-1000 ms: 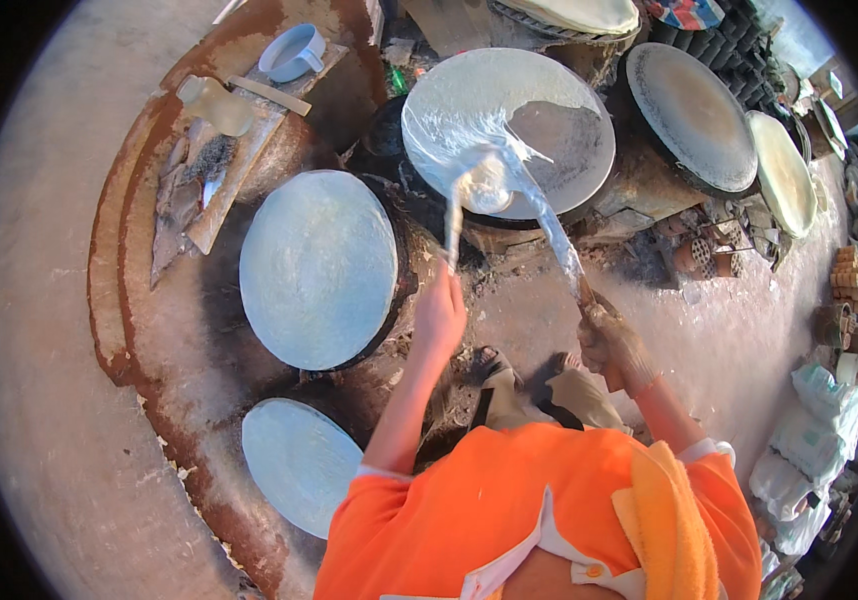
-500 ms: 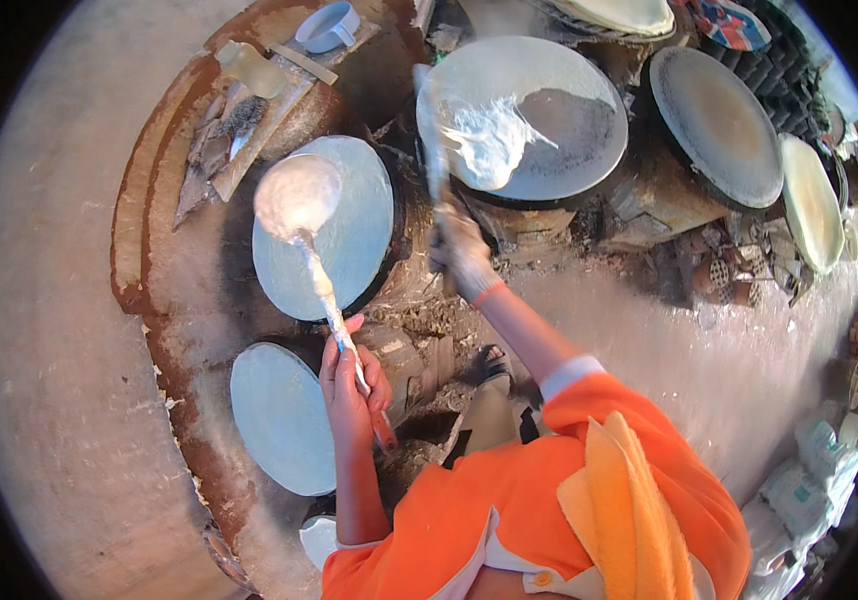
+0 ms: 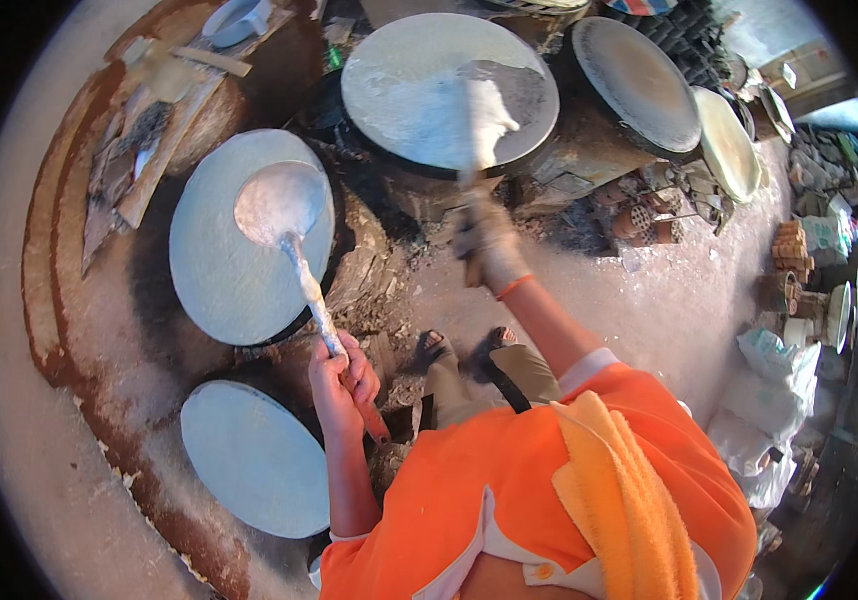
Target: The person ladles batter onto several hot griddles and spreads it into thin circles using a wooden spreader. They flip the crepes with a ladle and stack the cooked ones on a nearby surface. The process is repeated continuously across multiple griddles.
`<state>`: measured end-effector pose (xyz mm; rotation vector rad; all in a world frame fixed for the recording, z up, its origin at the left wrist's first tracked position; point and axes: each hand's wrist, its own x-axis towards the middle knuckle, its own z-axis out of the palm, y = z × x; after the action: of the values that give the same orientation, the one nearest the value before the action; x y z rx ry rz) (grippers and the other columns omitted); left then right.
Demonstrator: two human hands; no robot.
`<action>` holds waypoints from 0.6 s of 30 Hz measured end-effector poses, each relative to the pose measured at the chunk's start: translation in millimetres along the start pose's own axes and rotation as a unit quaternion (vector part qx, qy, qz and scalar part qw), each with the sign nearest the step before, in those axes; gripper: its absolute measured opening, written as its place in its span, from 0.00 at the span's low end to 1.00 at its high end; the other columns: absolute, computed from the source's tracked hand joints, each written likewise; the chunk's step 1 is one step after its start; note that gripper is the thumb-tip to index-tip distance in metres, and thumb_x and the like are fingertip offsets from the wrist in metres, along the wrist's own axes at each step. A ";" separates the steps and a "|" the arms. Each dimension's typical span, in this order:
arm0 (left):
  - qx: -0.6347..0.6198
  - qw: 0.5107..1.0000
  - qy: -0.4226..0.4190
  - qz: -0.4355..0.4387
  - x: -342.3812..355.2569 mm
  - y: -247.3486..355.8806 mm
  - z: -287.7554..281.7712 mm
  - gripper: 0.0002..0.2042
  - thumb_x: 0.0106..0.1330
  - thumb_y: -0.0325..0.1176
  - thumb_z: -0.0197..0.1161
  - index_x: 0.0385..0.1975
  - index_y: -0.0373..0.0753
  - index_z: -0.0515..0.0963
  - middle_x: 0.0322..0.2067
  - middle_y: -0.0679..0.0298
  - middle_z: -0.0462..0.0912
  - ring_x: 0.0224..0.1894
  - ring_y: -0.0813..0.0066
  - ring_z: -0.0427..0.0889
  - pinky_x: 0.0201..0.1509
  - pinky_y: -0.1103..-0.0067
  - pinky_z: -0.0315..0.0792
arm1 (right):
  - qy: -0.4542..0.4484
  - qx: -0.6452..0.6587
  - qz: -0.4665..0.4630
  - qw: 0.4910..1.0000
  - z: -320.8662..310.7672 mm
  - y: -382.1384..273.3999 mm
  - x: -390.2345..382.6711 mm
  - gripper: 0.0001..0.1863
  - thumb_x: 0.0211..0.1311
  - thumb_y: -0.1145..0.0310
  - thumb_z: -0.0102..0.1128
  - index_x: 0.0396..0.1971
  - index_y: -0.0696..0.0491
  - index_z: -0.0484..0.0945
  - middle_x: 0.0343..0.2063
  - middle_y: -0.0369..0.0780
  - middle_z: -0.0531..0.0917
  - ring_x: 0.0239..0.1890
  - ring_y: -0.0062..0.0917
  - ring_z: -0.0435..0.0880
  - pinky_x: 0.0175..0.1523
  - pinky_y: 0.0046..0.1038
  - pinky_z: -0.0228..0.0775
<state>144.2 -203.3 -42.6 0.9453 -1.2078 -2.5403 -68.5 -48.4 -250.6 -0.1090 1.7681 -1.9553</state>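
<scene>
Left hand: your left hand (image 3: 341,378) is closed round the handle of a ladle (image 3: 279,208), its bowl resting on the near round griddle (image 3: 239,290)
Right hand: your right hand (image 3: 487,243) grips a spreader (image 3: 481,110) lying on the far griddle (image 3: 399,60)

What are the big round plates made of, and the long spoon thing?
The round griddle under the ladle looks like dull grey metal, matte and dusted pale; it could also be coated clay. The ladle in the left hand has a shiny, wet-looking bowl, probably metal smeared with white batter, and its handle end looks reddish, perhaps wood. The stove rim looks like rough brown clay.
</scene>
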 end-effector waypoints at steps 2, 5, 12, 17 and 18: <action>0.002 1.000 -0.013 0.011 10.4 -7.9 12.2 0.07 0.54 0.31 0.42 0.30 0.39 0.63 0.15 0.69 0.60 0.07 0.83 0.53 0.10 0.83 0.51 | -0.023 -0.073 0.043 0.996 18.6 -7.4 -2.0 0.17 0.60 0.51 0.47 0.22 0.49 0.67 0.11 0.31 0.67 0.07 0.19 0.62 0.11 0.25 0.55; 0.036 0.998 -0.036 0.025 21.3 -16.1 27.5 0.07 0.54 0.33 0.42 0.30 0.40 0.63 0.15 0.69 0.61 0.07 0.83 0.53 0.10 0.84 0.51 | -0.012 -0.091 0.033 0.995 -23.2 13.4 -9.4 0.19 0.58 0.48 0.48 0.22 0.49 0.67 0.10 0.33 0.67 0.07 0.21 0.62 0.10 0.26 0.56; 0.045 0.997 0.061 0.033 16.2 -44.3 66.5 0.07 0.52 0.31 0.42 0.30 0.38 0.63 0.15 0.68 0.60 0.08 0.84 0.53 0.11 0.84 0.52 | -0.052 -0.109 0.105 0.987 -143.1 -30.3 34.3 0.19 0.59 0.48 0.48 0.22 0.49 0.68 0.12 0.34 0.67 0.08 0.21 0.62 0.11 0.24 0.56; -0.003 0.993 0.110 0.046 14.2 -75.5 128.4 0.08 0.52 0.31 0.43 0.30 0.39 0.64 0.14 0.68 0.60 0.08 0.82 0.54 0.11 0.84 0.52 | -0.240 -0.195 0.098 0.946 -97.8 -6.4 22.5 0.20 0.61 0.48 0.46 0.33 0.53 0.68 0.12 0.31 0.66 0.10 0.18 0.63 0.13 0.23 0.57; -0.015 0.991 0.127 0.049 10.4 -78.9 135.0 0.08 0.52 0.31 0.43 0.30 0.39 0.64 0.14 0.68 0.61 0.08 0.83 0.54 0.11 0.84 0.51 | -0.235 -0.233 0.094 0.939 -99.5 -20.6 10.6 0.20 0.61 0.48 0.46 0.33 0.52 0.69 0.12 0.30 0.66 0.11 0.17 0.63 0.13 0.24 0.58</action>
<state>62.1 -69.9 -43.0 1.1329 -1.1093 -2.2729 -121.9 38.7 -249.1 -0.5023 1.7896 -1.2145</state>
